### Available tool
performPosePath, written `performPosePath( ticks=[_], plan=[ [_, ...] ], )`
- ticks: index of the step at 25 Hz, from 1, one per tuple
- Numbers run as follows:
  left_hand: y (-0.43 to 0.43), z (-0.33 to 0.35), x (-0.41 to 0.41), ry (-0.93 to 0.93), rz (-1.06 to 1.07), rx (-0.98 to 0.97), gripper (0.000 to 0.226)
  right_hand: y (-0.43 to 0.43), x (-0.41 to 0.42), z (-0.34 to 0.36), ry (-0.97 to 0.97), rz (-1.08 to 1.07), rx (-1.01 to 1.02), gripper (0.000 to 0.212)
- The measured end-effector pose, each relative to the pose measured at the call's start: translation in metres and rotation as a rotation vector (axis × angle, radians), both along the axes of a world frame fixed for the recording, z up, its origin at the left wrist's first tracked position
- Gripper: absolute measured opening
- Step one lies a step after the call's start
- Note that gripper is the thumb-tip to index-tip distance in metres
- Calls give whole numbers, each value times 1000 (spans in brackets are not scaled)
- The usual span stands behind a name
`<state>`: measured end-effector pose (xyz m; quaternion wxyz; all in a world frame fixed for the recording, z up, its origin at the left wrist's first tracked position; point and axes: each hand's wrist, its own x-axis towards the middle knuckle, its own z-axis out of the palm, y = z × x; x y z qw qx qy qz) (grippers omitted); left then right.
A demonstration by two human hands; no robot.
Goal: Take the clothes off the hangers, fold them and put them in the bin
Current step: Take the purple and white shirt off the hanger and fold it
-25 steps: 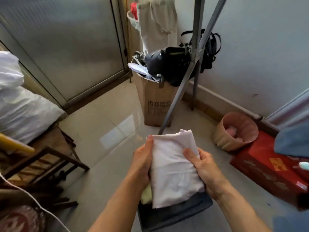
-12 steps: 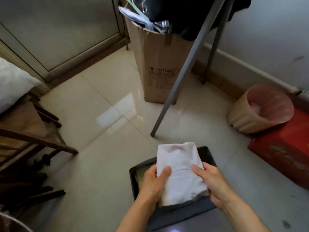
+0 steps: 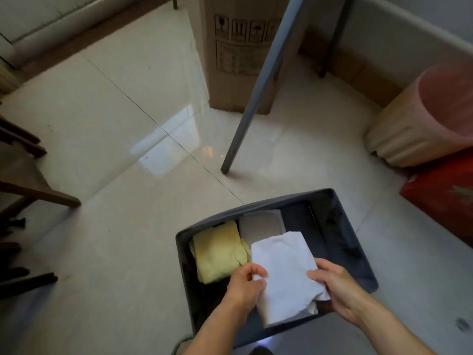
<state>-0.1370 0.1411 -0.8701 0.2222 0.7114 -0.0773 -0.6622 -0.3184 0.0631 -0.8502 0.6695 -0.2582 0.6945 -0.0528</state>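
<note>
holding a folded white garment (image 3: 284, 275) over the dark bin (image 3: 358, 254), left hand (image 3: 244, 284) and right hand (image 3: 335, 288) each pinching an edge; lying inside, a folded yellow garment (image 3: 217, 252) beside a grey one (image 3: 261, 224); standing near, a cardboard box (image 3: 240, 55) and pink-lined basket (image 3: 419, 119).

Dark bin (image 3: 343, 226) on tiled floor (image 3: 115, 124)

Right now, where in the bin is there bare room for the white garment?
Free: the dark strip by the bin's right wall. Crowded: yellow garment at left, grey one at the back. Both hands hold the white garment over the middle.
</note>
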Motion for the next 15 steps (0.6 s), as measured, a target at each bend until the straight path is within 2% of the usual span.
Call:
performPosePath(
  ticks=[3, 7, 10, 12, 15],
  plan=[
    [-10, -27, -1, -18, 45, -35, 27, -13, 2, -35, 36, 18, -44, 27],
    [-29, -61, 2, -148, 92, -113, 30, -35, 11, -76, 36, 40, -132, 32],
    [-38, -79, 10, -191, 60, -76, 28, -44, 21, -100, 103, 124, -153, 47],
    [-38, -78, 15, -192, 4, -19, 29, -46, 28, -99, 203, 183, -202, 55],
    [-39, -59, 19, -168, 9, -15, 27, -44, 41, -76, 228, 191, -276, 48]
  ],
)
